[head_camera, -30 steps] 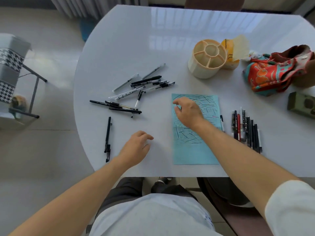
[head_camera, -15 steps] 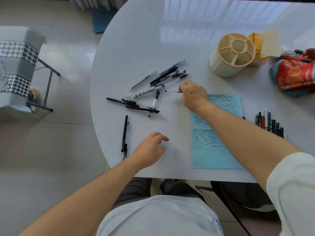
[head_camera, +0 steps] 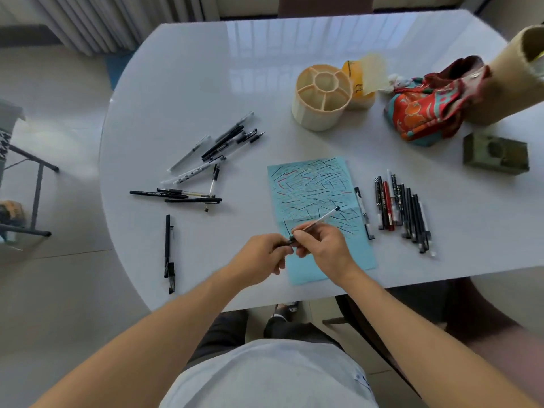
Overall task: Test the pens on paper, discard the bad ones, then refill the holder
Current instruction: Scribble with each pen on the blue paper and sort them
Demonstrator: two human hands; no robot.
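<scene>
On the glossy white table (head_camera: 182, 83), above the scribbled blue paper (head_camera: 312, 184), testing looked midway: the right hand (head_camera: 322, 247) gripped a slim clear pen (head_camera: 319, 220) while the left hand (head_camera: 262, 257) pinched its dark cap end. Uncapping seemed next. The ribbed cream holder (head_camera: 322, 98) stood empty beyond, loose pens (head_camera: 206, 160) left, sorted pens (head_camera: 403, 210) right.

Glossy white table (head_camera: 182, 83), tiled floor (head_camera: 59, 284)
</scene>
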